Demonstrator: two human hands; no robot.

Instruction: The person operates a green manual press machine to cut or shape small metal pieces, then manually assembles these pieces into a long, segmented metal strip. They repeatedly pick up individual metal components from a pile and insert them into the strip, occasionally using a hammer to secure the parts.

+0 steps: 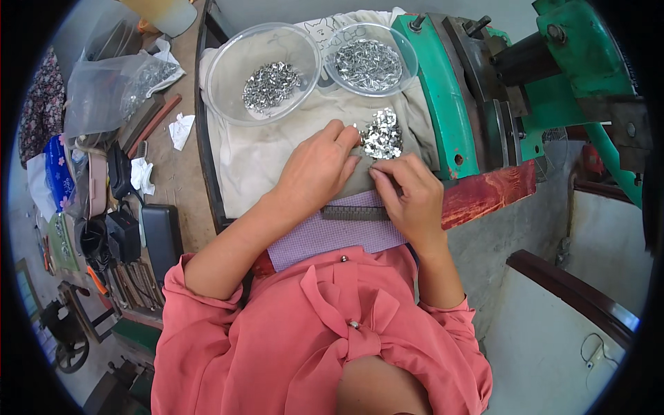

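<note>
Now, left hand (315, 162) and right hand (418, 196) curl beside the metal pile (382, 135), beyond the ridged bar (355, 213); whether they grip anything, I cannot tell. Light fingertip pinches should work best.

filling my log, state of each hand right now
Left hand: curled beside the shiny metal pile; whether it holds anything can't be told.
Right hand: curled, fingertips close together; anything held can't be told.

Behind the heap of pieces (382, 137) stand two tubs (232, 66), left of the press (446, 104).
</note>
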